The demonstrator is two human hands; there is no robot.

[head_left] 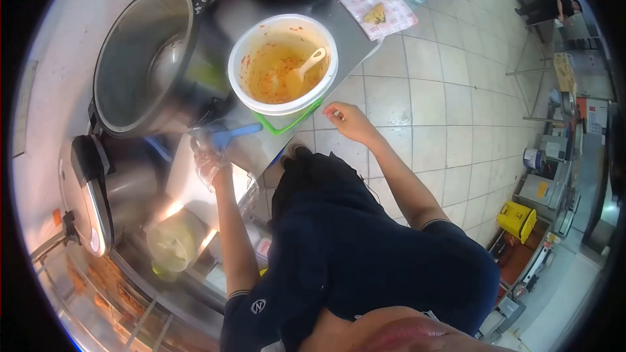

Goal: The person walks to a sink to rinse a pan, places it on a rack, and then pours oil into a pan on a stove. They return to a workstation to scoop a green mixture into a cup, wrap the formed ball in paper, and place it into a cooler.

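My left hand (210, 161), in a clear plastic glove, is closed on a blue utensil (236, 135) above the counter's edge; motion blur hides the utensil's exact shape. Bare and loosely curled, my right hand (351, 122) hangs with nothing in it, just off the front of a white bucket (238, 85). The bucket has a green carrying handle (287, 124). Inside it are orange-red food bits and a cream-coloured scoop (305, 72) leaning on the wall. Left of the bucket, a large cooker with its lid up shows a grey inner pot (140, 45).
A patterned paper sheet (398, 21) with a food piece (375, 14) lies at the counter's far end. Nearer left are another cooker lid (85, 189), a greenish container (173, 244) and a glass food case (117, 300). Tiled floor (430, 111), a yellow bin (516, 221) and another person (554, 10) are to the right.
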